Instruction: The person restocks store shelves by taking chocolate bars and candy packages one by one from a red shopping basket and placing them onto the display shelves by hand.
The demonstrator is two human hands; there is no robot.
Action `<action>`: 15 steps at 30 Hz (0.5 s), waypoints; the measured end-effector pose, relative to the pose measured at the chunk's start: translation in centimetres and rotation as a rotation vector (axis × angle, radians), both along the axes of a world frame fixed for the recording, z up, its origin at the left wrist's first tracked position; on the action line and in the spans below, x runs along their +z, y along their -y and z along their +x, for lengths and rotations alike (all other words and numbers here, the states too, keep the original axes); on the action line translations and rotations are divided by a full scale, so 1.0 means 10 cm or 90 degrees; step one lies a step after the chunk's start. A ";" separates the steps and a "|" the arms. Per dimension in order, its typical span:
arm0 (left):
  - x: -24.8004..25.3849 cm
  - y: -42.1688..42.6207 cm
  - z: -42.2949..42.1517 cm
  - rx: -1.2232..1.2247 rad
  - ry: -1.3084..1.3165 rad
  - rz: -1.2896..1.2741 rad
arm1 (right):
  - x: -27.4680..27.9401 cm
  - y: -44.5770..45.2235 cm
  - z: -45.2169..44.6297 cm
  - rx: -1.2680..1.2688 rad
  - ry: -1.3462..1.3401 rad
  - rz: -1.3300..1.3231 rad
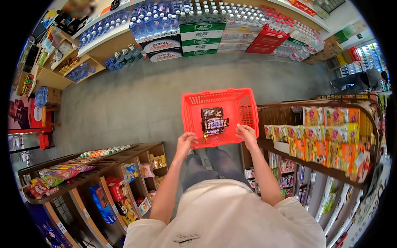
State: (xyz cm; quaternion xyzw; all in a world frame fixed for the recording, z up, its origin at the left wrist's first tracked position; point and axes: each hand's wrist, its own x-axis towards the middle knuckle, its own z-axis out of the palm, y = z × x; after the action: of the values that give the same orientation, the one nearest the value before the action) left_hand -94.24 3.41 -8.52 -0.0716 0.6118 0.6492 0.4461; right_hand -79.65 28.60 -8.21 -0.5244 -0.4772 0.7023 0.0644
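Observation:
A red plastic basket [187,118] is held out in front of my body above the floor. At its near left corner my left hand [187,142] is closed on the rim. My right hand [247,134] grips the near right corner, with fingertips inside the rim. Near the middle of the basket floor lie a dark brown M&M's pack [211,112] and, just below it, dark Snickers packs [216,124] stacked close together. A small yellow piece shows under them, too small to make out.
Shelves with snack bags [322,134] stand close on my right, and another shelf unit [136,153] on my left. Bottled drinks on cartons [201,38] line the far side beyond the grey floor [124,97]. A person [364,79] is at the far right.

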 end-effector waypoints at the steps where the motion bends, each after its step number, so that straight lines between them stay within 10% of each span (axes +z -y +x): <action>1: -0.01 -0.11 -0.04 0.001 0.001 -0.008 | -0.11 -0.10 -0.07 0.039 0.056 0.010; 12: -1.23 -0.90 -0.03 0.105 0.229 -0.185 | -1.38 -0.41 -0.50 0.425 0.302 0.108; 15: -1.47 -1.00 0.04 0.072 0.055 -0.293 | -1.57 -0.37 -0.55 0.413 0.264 0.086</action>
State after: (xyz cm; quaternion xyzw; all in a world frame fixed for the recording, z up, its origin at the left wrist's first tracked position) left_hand -93.86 13.38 -23.21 -0.2329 0.7191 0.5130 0.4067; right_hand -85.15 32.27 -23.88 -0.4713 -0.6665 0.5323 -0.2245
